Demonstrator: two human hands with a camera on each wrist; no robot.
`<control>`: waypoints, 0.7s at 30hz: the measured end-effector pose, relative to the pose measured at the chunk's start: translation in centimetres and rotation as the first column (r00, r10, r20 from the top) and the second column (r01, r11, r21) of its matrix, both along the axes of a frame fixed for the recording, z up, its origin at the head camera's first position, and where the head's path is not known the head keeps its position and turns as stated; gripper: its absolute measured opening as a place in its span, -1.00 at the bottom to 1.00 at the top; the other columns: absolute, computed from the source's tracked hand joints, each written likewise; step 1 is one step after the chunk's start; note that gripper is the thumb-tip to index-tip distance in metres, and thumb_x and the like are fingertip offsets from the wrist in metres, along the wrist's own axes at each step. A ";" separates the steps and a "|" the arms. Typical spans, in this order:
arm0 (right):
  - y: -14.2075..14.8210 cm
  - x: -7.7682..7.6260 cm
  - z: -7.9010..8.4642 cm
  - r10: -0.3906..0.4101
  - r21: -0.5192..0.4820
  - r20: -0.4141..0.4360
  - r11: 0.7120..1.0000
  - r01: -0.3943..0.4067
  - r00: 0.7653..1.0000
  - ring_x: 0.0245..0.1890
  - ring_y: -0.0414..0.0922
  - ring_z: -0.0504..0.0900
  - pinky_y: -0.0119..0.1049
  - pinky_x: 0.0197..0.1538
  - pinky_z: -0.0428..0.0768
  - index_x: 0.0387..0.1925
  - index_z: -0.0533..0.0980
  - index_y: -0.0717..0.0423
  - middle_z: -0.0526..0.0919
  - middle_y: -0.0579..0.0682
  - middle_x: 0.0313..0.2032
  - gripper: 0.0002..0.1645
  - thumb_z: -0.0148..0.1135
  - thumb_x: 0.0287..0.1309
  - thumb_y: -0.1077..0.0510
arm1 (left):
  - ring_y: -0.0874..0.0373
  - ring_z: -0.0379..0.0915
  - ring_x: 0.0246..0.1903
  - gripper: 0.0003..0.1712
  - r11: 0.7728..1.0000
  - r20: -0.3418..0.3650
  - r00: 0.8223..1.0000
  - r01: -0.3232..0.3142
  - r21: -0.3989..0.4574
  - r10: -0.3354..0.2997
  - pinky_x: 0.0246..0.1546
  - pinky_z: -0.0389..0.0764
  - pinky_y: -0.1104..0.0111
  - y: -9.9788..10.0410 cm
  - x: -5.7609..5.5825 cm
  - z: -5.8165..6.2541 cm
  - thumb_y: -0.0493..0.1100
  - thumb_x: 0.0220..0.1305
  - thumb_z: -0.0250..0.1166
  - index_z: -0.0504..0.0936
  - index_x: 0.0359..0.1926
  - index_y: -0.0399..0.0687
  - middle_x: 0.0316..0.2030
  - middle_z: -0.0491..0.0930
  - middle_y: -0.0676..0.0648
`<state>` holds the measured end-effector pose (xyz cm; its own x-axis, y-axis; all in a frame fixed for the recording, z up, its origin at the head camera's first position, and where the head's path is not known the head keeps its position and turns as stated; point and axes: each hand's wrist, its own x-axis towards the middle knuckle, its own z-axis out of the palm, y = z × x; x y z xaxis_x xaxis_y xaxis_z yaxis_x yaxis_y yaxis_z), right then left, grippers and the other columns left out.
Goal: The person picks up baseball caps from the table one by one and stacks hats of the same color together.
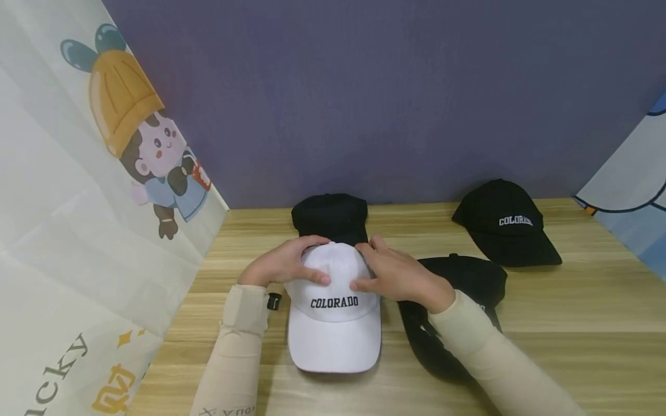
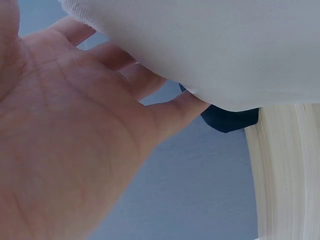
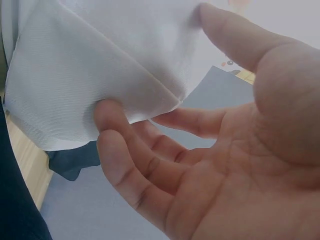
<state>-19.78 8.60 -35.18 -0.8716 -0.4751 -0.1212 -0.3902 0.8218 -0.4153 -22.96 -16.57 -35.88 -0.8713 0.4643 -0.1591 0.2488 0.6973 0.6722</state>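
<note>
A white baseball cap (image 1: 335, 341) with black COLORADO lettering faces the person, brim toward the near side, in the middle of the head view. My left hand (image 1: 283, 263) holds the crown from the left, thumb on the front panel and fingers round the back. From the other side, my right hand (image 1: 404, 278) grips the crown the same way. In the right wrist view, fingertips (image 3: 111, 112) press into the white fabric near a seam. The left wrist view has the fingers partly hidden behind the cap (image 2: 215, 50).
Behind the white cap lies a black cap (image 1: 329, 214). Another black cap (image 1: 458, 277) is partly under the right forearm, and a third black cap (image 1: 502, 222) sits at the back right. A small black item (image 1: 273, 301) lies by the left wrist. A dark panel (image 1: 390, 104) borders the wooden table (image 1: 588, 323).
</note>
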 end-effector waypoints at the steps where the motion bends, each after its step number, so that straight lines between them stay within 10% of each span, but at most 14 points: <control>1: 0.0 0.0 -0.1 0.002 -0.001 -0.004 1.000 -0.002 1.000 -0.26 -0.15 0.49 -0.30 -0.23 0.52 0.40 0.18 -0.02 0.29 -0.04 -0.06 0.01 0.32 0.02 -0.33 | 0.12 0.44 0.07 0.03 1.000 0.002 1.000 -0.003 -0.002 0.003 0.08 0.49 0.18 0.0 0.0 0.0 0.27 -0.23 0.54 0.36 0.32 0.23 0.24 0.43 0.08; 21: -0.2 0.0 -0.6 0.036 -0.055 -0.030 0.998 -0.038 0.999 -0.25 -0.19 0.49 -0.31 -0.20 0.52 0.39 0.18 -0.02 0.30 -0.05 -0.03 -0.06 0.25 0.10 -0.32 | 0.10 0.46 0.01 0.01 1.000 0.008 1.000 -0.010 -0.012 0.010 -0.01 0.54 0.21 -0.8 -0.1 0.1 0.28 -0.23 0.53 0.36 0.31 0.24 0.19 0.47 0.06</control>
<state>-19.73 8.35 -35.82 -0.8561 -0.5123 -0.0687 -0.4325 0.7827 -0.4475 -23.10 -17.33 -35.74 -0.8747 0.4533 -0.1715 0.2362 0.7078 0.6658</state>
